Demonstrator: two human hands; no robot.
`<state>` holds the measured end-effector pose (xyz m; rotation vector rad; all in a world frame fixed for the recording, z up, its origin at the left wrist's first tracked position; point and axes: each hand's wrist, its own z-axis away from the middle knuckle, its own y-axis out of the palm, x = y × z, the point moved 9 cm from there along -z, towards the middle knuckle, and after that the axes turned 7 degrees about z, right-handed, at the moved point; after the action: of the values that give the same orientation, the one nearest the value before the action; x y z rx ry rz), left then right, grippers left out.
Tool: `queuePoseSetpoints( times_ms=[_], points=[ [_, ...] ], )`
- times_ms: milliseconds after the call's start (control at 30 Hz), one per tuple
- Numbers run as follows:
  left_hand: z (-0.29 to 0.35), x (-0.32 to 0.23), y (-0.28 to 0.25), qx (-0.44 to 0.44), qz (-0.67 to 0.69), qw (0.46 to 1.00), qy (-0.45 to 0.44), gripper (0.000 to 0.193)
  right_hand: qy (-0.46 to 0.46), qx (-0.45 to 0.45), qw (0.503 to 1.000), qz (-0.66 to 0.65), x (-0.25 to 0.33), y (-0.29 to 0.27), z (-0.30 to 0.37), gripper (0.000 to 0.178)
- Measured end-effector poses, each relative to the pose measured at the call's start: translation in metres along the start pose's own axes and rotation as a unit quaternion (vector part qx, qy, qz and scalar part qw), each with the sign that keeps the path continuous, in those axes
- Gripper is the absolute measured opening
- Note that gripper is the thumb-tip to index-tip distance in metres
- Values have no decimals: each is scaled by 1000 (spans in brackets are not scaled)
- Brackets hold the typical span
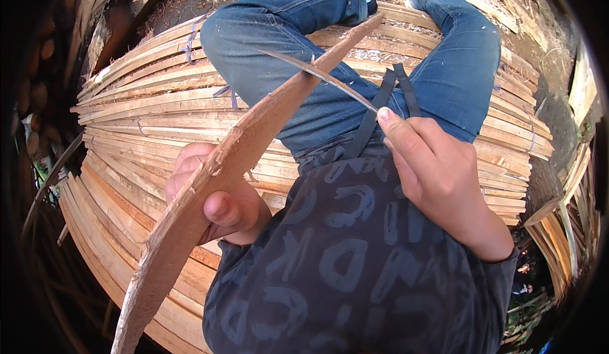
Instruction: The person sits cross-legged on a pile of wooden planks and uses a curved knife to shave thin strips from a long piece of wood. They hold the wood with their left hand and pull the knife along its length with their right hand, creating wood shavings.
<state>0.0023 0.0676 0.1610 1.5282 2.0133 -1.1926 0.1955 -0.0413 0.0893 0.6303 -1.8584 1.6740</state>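
Observation:
A long, flat wooden slat [254,125] slants from the lower left up across my lap, its edges rough and splintered. My left hand [219,205] grips it around its middle, thumb on the near side and fingers round the far side. In my right hand [434,163] is a knife [346,89] with a long, thin blade. The blade points up and left and crosses the upper part of the slat. My fist hides the knife's handle. Small curled shavings cling to the slat's edge near my left hand.
Stacked wooden strips [146,106], some tied with purple cord [190,43], lie beneath and around my legs in blue jeans [260,43]. Pale shavings litter the ground beyond. At the right edge stand more wood pieces [558,233]; dark stacked wood fills the left edge.

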Motion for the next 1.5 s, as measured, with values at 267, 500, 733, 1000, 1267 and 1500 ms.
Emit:
queuePoseSetpoints(
  times_ms=[267, 500, 733, 1000, 1267, 1500],
  points=[
    [1, -3, 3, 5, 24, 999, 22, 49, -33, -51, 998, 8, 5, -1, 1, 40],
    [1, -3, 6, 7, 43, 998, 35, 47, 16, -33, 999, -13, -17, 11, 6, 42],
    [0, 0, 2, 4, 22, 1000, 21, 47, -35, -81, 996, -10, 7, -2, 5, 45],
    [4, -1, 1, -3, 24, 999, 32, 46, -1, -60, 998, -36, -26, 20, 12, 44],
    [2, 2, -2, -11, 28, 999, 24, 43, -5, -45, 999, -4, -16, 15, 6, 46],
    [1, 0, -2, -19, 28, 999, 39, 45, -62, -92, 993, -30, 12, -5, 10, 45]
  ],
)
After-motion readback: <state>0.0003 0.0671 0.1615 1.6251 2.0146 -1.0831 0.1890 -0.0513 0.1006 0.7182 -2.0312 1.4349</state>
